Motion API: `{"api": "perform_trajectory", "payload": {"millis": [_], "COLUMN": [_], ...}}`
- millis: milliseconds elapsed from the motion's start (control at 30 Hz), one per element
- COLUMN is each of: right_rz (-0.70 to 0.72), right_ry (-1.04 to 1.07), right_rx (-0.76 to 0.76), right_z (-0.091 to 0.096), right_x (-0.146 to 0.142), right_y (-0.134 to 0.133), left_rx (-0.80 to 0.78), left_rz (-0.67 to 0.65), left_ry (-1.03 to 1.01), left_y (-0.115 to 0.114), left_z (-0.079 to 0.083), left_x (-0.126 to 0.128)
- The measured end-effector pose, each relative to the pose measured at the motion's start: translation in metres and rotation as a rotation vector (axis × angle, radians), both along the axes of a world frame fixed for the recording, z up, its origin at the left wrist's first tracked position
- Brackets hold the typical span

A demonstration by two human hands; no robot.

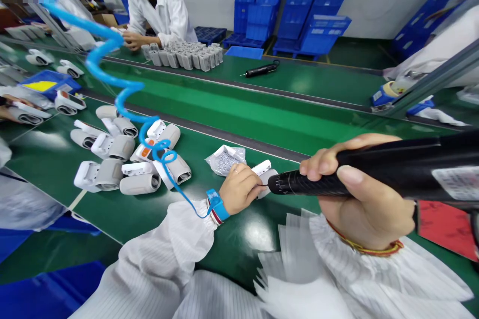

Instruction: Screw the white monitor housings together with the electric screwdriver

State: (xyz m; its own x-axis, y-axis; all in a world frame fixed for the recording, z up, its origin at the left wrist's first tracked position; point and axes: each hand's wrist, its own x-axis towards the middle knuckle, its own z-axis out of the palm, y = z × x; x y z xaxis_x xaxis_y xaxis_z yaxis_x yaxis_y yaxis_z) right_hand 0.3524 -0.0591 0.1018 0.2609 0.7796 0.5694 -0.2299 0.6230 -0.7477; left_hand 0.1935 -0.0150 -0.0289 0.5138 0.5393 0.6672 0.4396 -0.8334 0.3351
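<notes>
My right hand is wrapped round a black electric screwdriver, which points left. Its thin bit ends at the fingertips of my left hand. Those fingers are pinched together; whatever lies between them is too small to make out. Just behind them, a white device with a grey cuff, like a wrist blood pressure monitor, lies on the green bench, partly hidden by my left hand and the screwdriver. A plastic bag of small screws lies open beyond my left hand. A blue wrist strap with a coiled cord circles my left wrist.
Several more cuffed monitors lie to the left. The coiled blue cord hangs across that side. Beyond the green conveyor belt, a co-worker handles parts near rows of grey cuffs. Another screwdriver lies there.
</notes>
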Motion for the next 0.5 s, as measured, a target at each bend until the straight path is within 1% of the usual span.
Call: {"api": "perform_trajectory", "payload": {"millis": [67, 167, 267, 367, 500], "right_rz": [-0.032, -0.127, -0.189, -0.181, -0.13], "right_ry": [-0.023, -0.023, 0.0, -0.01, -0.052], "right_rx": [0.033, 0.056, 0.037, 0.032, 0.021], "right_z": [0.004, 0.014, 0.021, 0.021, 0.013], "right_x": [0.003, 0.012, 0.018, 0.02, 0.016], "right_y": [0.0, 0.0, 0.002, 0.003, 0.003], "left_rx": [-0.039, -0.1, -0.164, -0.232, -0.244], "left_rz": [0.074, 0.199, 0.23, 0.211, 0.054], "left_ry": [-0.003, 0.054, 0.167, 0.238, 0.219], "left_y": [-0.003, -0.006, -0.003, 0.002, 0.004], "left_z": [-0.002, -0.01, -0.02, -0.023, -0.018], "left_x": [0.005, 0.019, 0.034, 0.04, 0.034]}}
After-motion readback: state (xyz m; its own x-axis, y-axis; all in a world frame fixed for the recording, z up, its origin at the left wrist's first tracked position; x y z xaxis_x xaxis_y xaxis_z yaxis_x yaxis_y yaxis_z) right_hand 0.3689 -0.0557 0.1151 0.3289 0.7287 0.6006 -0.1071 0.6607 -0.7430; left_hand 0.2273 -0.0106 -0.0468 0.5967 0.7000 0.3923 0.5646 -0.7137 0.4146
